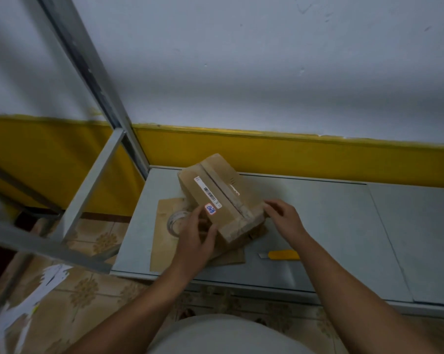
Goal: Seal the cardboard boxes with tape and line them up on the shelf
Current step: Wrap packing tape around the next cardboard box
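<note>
Steadying a cardboard box [223, 190] on a shelf [330, 226].
Sits at 12 o'clock; pinched at its 7 o'clock corner by left hand [195, 236], touched at 4 o'clock by curled right hand [286, 217], grip unclear. Likely light, stiff; best gripped across opposite sides.
</note>
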Available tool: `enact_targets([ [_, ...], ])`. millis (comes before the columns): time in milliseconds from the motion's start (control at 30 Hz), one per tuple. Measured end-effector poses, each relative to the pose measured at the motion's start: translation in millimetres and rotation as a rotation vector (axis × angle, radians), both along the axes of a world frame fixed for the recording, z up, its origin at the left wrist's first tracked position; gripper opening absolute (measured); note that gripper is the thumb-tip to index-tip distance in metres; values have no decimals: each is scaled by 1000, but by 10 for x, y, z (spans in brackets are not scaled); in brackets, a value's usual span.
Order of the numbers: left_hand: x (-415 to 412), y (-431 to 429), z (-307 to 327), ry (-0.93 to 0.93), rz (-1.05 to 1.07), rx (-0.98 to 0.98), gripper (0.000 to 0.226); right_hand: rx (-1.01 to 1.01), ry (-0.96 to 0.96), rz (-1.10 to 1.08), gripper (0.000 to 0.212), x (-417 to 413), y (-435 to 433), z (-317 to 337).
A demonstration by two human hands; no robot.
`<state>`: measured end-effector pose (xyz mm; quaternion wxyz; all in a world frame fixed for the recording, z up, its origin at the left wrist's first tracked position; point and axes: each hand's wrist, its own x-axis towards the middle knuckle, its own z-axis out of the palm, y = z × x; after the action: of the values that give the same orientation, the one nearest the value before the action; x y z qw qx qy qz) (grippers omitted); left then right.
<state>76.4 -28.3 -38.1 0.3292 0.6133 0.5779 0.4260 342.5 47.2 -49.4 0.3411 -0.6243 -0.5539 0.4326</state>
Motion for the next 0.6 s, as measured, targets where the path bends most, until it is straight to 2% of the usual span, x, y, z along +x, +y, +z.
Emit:
enact_targets([
  [67, 178, -31, 87, -166, 15, -39, 55, 36, -11, 19, 12, 13, -105, 17],
  [133, 239, -32, 94, -219, 16, -59, 63, 93, 4, 26, 13, 38, -238, 33],
  [300, 177, -3, -5, -58, 35, -89, 67, 145, 4, -18, 20, 71, -564, -63],
  [433, 55, 15, -97, 97, -63, -30, 60, 118, -48, 46, 27, 108, -667, -127],
  [600, -106, -3, -137, 150, -193, -100, 56, 163, -165, 155, 33, 143, -687, -203],
])
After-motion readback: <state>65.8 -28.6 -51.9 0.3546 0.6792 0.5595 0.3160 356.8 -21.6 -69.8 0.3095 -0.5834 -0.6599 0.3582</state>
